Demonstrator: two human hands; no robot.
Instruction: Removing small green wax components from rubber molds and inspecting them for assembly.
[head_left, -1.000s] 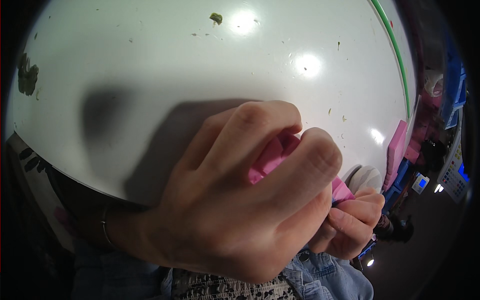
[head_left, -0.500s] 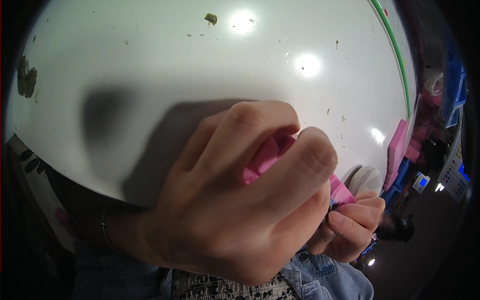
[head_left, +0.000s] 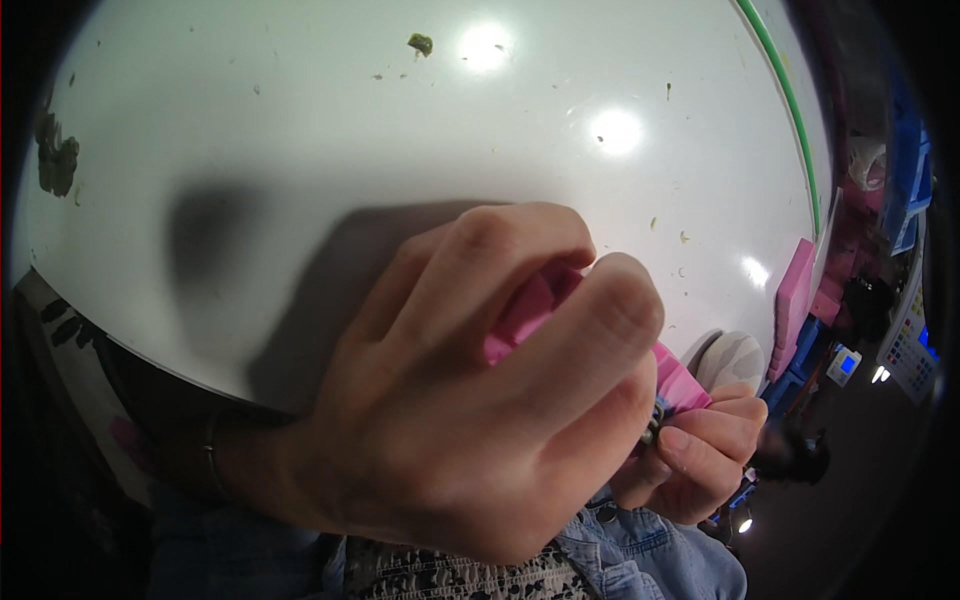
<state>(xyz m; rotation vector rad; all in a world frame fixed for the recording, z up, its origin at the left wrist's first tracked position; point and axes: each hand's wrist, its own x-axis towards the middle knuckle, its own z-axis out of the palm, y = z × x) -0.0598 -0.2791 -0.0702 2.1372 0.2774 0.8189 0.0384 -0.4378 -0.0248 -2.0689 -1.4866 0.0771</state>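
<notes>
My left hand (head_left: 470, 400) fills the middle of the view, its fingers curled around a pink, folded-looking piece (head_left: 530, 310) whose kind I cannot make out. Part of the same pink colour shows again beyond the knuckles, as a flat ridged end (head_left: 682, 382). There my right hand (head_left: 700, 455), smaller and to the right, pinches with thumb and curled fingers at that end. A tiny dark, shiny part (head_left: 655, 420) shows beside the right thumb tip. Most of what lies between the two hands is hidden behind the left one.
Beneath the hands lies a white table (head_left: 350, 120) with dark smudges (head_left: 57, 160) and greenish specks. A green strip (head_left: 785, 90) runs along its right side. Near the right edge are a grey-and-white patterned rounded thing (head_left: 732, 362) and a pink slab (head_left: 793, 305). Blue bins (head_left: 908, 190) stand beyond.
The fingers of my left hand have shifted very slightly left. A little more of the dark, shiny part shows by the right thumb. Both hands keep their hold.
</notes>
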